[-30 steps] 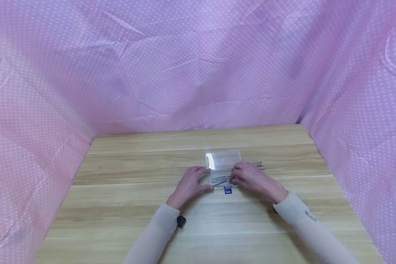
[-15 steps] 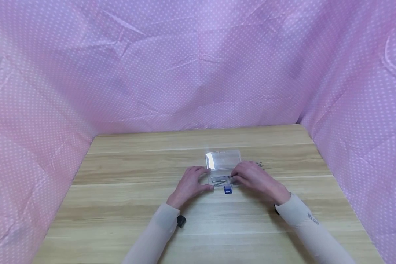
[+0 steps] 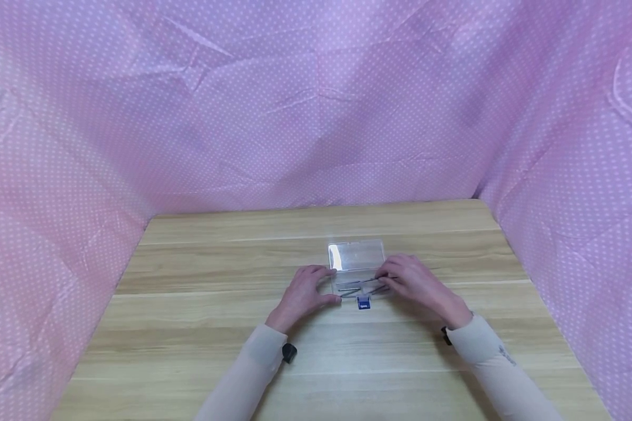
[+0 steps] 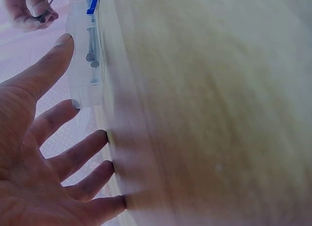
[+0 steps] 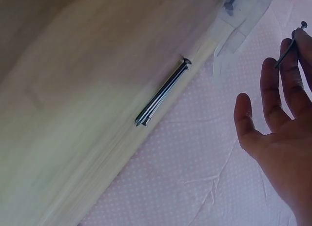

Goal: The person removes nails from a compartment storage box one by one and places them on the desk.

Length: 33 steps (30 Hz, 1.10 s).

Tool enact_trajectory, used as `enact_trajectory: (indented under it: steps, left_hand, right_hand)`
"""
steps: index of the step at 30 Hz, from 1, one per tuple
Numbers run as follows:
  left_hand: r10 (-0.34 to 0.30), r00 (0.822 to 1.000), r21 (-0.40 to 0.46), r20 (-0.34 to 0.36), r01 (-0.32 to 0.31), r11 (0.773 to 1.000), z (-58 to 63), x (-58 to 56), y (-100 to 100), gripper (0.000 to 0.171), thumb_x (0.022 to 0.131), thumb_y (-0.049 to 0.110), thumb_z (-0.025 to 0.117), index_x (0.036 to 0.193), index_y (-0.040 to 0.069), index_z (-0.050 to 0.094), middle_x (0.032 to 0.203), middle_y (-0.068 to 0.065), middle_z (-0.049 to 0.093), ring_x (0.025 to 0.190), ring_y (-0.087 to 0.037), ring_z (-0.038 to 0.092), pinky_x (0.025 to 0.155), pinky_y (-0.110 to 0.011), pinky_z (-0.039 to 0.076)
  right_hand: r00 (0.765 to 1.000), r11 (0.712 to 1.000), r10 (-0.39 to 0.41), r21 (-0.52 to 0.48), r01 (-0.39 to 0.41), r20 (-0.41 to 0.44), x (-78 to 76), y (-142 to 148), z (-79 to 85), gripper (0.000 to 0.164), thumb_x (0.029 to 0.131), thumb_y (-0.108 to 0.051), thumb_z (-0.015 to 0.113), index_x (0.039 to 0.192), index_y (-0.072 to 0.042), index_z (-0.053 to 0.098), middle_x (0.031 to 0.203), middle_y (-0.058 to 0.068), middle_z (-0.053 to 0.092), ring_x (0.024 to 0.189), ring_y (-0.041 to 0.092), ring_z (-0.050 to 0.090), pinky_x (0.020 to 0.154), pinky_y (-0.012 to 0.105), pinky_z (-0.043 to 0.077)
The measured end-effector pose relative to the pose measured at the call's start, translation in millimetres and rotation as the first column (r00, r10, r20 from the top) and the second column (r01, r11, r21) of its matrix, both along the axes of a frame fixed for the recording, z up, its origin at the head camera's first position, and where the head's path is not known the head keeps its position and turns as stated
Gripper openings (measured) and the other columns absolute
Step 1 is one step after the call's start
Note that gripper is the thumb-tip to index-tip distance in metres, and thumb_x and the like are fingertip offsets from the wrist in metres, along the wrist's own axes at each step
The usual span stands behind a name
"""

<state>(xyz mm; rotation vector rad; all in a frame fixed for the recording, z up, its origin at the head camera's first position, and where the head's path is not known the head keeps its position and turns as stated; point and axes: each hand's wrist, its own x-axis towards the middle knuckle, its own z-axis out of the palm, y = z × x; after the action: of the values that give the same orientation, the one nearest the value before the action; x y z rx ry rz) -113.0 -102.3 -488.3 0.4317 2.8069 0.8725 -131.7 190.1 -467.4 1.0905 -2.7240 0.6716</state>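
Observation:
A clear plastic box (image 3: 354,275) with its lid (image 3: 359,255) folded back lies on the table, several metal nails (image 3: 350,290) inside. Its front bears a blue latch or tag (image 3: 364,303). My left hand (image 3: 302,295) holds the box's left end, thumb at the front corner and index finger at the back; the other fingertips rest on the tabletop in the left wrist view. Just over the box's right end is my right hand (image 3: 416,285), pinching a nail (image 5: 286,52) between thumb and fingers. Its head sticks up past the fingertips in the right wrist view.
Several loose nails (image 5: 163,93) lie bunched on the wooden table (image 3: 216,275) to the right of the box; in the head view the right hand hides them. Pink dotted cloth (image 3: 316,117) hangs behind the table and along both sides.
My right hand has drawn a little to the right, off the middle of the box, and now covers the loose nails seen before. The left hand and box have stayed put.

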Motion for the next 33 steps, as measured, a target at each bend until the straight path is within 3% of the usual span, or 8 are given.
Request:
enact_trajectory:
  steps: [5,18,33]
  left_hand:
    - [-0.001,1.000,0.005,0.001,0.001,1.000,0.7,0.0,-1,0.071,0.081,0.046,0.087,0.142,0.019,0.063,0.149,-0.010,0.055,0.141,-0.034,0.043,0.116,-0.055,0.039]
    - [-0.004,1.000,0.003,0.004,0.004,1.000,-0.4,-1.3,-2,0.071,0.081,0.046,0.087,0.142,0.019,0.063,0.149,-0.010,0.055,0.141,-0.034,0.043,0.115,-0.055,0.040]
    - [0.002,1.000,-0.001,0.005,-0.002,1.000,0.9,0.4,0,0.070,0.081,0.045,0.087,0.142,0.020,0.063,0.149,-0.011,0.054,0.141,-0.034,0.044,0.116,-0.054,0.039]
  right_hand:
    - [0.998,0.999,-0.002,-0.035,0.000,-0.066,0.5,6,-1.1,0.015,0.086,-0.008,0.082,0.100,-0.012,0.077,0.099,0.001,0.073,0.095,0.024,0.067,0.088,0.051,0.054]
    - [0.994,0.997,-0.028,-0.079,0.020,-0.104,2.9,22,4.6,0.019,0.084,-0.001,0.081,0.102,-0.009,0.077,0.100,0.004,0.072,0.096,0.026,0.066,0.087,0.052,0.053]
    - [0.994,0.988,-0.082,-0.134,0.071,-0.079,3.4,41,4.6,0.023,0.084,0.003,0.080,0.104,-0.007,0.077,0.103,0.005,0.073,0.097,0.029,0.067,0.089,0.057,0.053]
